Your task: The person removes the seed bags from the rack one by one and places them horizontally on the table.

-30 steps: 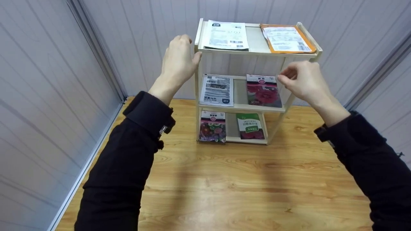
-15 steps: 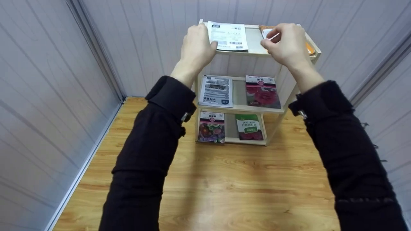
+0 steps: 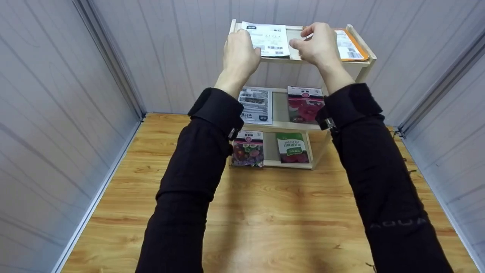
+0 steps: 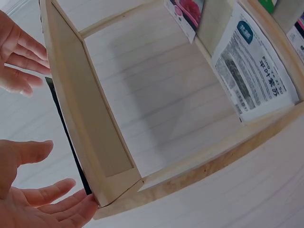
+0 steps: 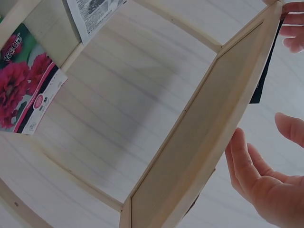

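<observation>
My left hand (image 3: 240,53) is over the left front of the wooden rack's top shelf (image 3: 273,60), beside a white-backed seed packet (image 3: 268,40). In the left wrist view its fingers (image 4: 78,204) lie right at the shelf corner and the packet's dark edge (image 4: 71,137), thumb apart. Toward the middle of that shelf reaches my right hand (image 3: 318,43), thumb and fingers parted with nothing between them. The right wrist view shows its fingertips (image 5: 236,135) at the shelf edge. Partly behind this hand lies an orange packet (image 3: 356,43) with a white label.
On the middle shelf lie a grey-white packet (image 3: 258,106) and a red-flower seed packet (image 3: 305,104). A mixed-flower packet (image 3: 247,149) and a green-and-white packet (image 3: 292,148) are on the bottom shelf. Panelled walls (image 3: 57,94) surround the wooden floor (image 3: 257,212).
Both hands have come up and inward over the top shelf. The right hand rose from beside the middle shelf, then shifted left off the orange packet. The packets stay in place.
</observation>
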{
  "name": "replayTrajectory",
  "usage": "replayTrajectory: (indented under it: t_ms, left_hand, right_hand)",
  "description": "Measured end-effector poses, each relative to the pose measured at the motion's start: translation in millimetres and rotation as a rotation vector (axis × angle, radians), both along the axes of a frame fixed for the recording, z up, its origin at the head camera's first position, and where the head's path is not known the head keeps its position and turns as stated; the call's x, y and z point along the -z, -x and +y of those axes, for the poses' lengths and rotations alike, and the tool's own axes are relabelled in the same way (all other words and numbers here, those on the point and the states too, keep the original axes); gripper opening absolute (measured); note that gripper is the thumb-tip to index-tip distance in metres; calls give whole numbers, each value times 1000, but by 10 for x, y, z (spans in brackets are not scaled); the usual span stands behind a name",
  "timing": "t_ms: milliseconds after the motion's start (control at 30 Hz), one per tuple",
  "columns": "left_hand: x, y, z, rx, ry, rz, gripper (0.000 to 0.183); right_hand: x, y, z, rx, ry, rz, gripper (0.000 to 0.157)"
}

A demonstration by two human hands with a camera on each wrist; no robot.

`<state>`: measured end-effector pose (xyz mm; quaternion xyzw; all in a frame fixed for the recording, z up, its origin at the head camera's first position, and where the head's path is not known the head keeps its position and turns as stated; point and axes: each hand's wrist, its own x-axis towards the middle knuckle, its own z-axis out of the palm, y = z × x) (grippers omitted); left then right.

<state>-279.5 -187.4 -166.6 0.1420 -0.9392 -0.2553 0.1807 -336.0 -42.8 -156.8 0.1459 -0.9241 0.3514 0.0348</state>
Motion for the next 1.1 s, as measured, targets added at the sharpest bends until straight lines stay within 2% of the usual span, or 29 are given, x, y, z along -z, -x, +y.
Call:
replayTrajectory:
  t_ms: [133, 267, 367, 500, 600, 733, 933, 1100]
  left_hand:
    - [17, 13, 20, -15, 13, 5, 31]
    - [29, 18, 43, -19, -16, 7, 30]
    - [33, 17, 53, -20, -62, 27, 29]
    - [47, 14, 35, -26, -107, 103, 23]
    - [65, 19, -6, -36, -159, 171, 23]
    - [100, 21, -75, -42, -283, 273, 26]
    - [182, -1, -134, 11, -457, 441, 24]
    - [210, -29, -140, 21, -602, 488, 27]
  right_hand:
    - [-1, -8, -61, -4, -65, -17, 50]
    - [2, -35, -126, -23, -144, -3, 54]
    - [9, -51, -166, -25, -146, -2, 54]
    - [18, -44, -180, -5, -114, -8, 54]
    - [32, -21, -157, 9, -67, -12, 52]
    - [69, 9, -99, 8, 82, -29, 50]
    - [142, 34, -26, -6, 251, -5, 47]
    - [174, 46, 21, -11, 377, -7, 43]
